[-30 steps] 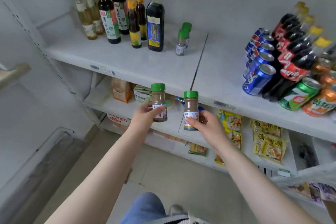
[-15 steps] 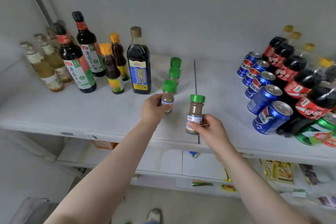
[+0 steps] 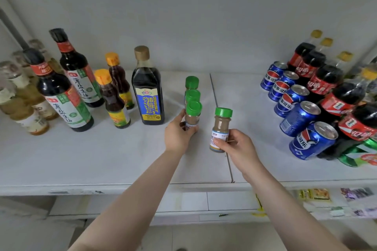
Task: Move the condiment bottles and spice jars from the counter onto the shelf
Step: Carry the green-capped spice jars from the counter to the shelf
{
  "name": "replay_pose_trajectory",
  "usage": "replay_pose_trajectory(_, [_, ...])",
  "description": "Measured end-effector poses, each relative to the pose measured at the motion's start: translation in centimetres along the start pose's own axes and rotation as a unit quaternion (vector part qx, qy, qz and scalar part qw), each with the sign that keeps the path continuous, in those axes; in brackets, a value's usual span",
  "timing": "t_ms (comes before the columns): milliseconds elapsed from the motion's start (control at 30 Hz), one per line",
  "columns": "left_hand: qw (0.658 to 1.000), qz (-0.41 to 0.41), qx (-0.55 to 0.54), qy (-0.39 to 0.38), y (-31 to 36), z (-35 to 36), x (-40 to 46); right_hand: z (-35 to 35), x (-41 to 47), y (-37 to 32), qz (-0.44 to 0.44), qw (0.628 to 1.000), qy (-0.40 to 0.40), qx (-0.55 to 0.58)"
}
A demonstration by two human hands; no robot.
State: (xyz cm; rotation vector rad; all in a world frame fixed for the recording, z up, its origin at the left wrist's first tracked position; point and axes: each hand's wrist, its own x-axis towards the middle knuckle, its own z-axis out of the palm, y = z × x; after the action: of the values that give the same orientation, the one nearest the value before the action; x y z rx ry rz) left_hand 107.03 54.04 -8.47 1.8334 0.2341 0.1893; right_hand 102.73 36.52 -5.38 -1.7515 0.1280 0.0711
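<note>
Head view: your left hand [image 3: 179, 135] is wrapped around a green-capped spice jar [image 3: 192, 117], set just in front of two matching jars [image 3: 191, 89] lined up on the white shelf [image 3: 102, 159]. Your right hand [image 3: 237, 146] pinches a second brown-filled jar [image 3: 220, 129] upright above the shelf, just right of the row. Dark sauce bottles [image 3: 148, 91] stand to the left; blue cans [image 3: 299, 116] and cola bottles [image 3: 326, 79] crowd the right end.
</note>
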Motion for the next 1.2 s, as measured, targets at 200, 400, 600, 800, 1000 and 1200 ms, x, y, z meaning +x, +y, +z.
replay_pose_trajectory(200, [0.999,0.031,0.022,-0.01,0.5,-0.1,1.1,0.4,0.7,0.0,0.004,1.0,-0.005,-0.015])
replay_pose_trajectory(400, [0.998,0.024,0.049,0.008,0.7,0.4,1.8,0.1,1.1,-0.2,0.007,1.0,-0.009,-0.02])
replay_pose_trajectory(600, [0.998,0.009,0.056,0.011,0.5,0.6,2.1,0.0,1.4,0.0,0.014,1.0,-0.016,-0.017])
replay_pose_trajectory(800, [0.997,0.01,0.068,0.019,0.7,0.7,1.9,0.2,1.7,0.2,0.016,0.999,-0.024,-0.02])
replay_pose_trajectory(1000, [0.997,0.013,0.077,0.019,1.4,0.8,1.6,0.5,1.7,0.1,0.018,0.999,-0.031,-0.025])
replay_pose_trajectory(1200, [0.997,0.01,0.074,0.015,1.3,0.6,1.7,0.8,1.8,-0.3,0.016,0.999,-0.034,-0.031])
